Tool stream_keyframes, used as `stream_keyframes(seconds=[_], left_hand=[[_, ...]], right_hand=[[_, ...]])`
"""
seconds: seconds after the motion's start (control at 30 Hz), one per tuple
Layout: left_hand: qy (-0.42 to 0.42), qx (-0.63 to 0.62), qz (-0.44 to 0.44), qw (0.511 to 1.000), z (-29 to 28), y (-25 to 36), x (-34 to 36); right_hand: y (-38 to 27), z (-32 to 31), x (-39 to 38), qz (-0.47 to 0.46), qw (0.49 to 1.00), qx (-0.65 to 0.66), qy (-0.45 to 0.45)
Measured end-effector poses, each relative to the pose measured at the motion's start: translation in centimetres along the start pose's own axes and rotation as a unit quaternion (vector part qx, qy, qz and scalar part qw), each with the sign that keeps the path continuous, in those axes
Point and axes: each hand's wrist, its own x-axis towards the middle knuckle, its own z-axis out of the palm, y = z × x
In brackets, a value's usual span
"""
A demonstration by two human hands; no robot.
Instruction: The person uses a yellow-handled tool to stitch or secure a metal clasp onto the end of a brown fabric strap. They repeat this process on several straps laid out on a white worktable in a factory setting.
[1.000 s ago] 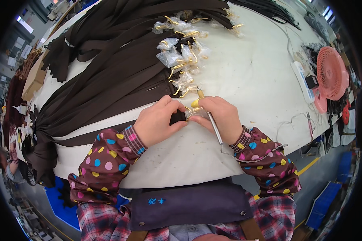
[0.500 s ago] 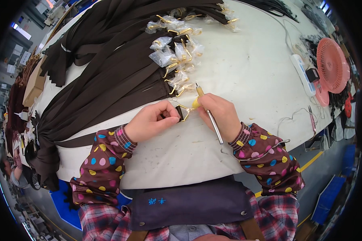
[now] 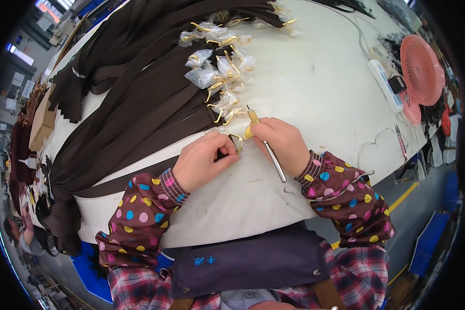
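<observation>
My left hand (image 3: pixel 204 159) pinches the end of a dark brown strap (image 3: pixel 132 179) between thumb and fingers. At that end sits a gold-coloured buckle (image 3: pixel 240 147), partly hidden by the fingertips. My right hand (image 3: pixel 285 147) is closed round a pen-shaped corded tool (image 3: pixel 275 165) with a metal barrel, its thin dark tip pointing up and away from the buckle. Yellow covering shows at the right fingertips, right beside the buckle; whether they grip it is unclear. Just beyond both hands lie several brown straps (image 3: pixel 139 124) with gold buckles in clear plastic wrapping (image 3: pixel 204 76).
The pale table (image 3: pixel 315 98) curves round in front of me. At its right stand a pink fan (image 3: pixel 422 70) and a white power strip (image 3: pixel 385 85), with thin tweezers (image 3: pixel 400 142) nearby. A cardboard box (image 3: pixel 42 121) is at the left. The tool's cord crosses my right sleeve.
My left hand has moved slightly right and up, closer to the buckle, drawing the strap along. The right hand keeps its hold on the tool. The whole view has shifted a little.
</observation>
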Motion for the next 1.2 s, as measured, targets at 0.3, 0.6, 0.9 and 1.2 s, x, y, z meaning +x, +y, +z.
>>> stream_keyframes(seconds=[0.3, 0.6, 0.9, 1.2], left_hand=[[-0.048, -0.265, -0.019, 0.963, 0.3, -2.4, 0.1], [-0.014, -0.298, -0.107, 0.948, -0.3, -0.7, 0.3], [-0.049, -0.246, -0.07, 0.965, 0.1, -1.2, 0.3], [-0.011, -0.461, -0.14, 0.876, -3.0, -4.0, -1.5]], right_hand=[[0.1, -0.3, -0.2, 0.004, 1.0, 0.009, -0.004], [0.0, -0.2, -0.2, -0.01, 1.0, 0.013, -0.015], [0.0, 0.0, -0.3, -0.031, 1.0, 0.007, 0.003], [0.3, -0.7, 0.1, -0.009, 0.999, 0.022, -0.037]])
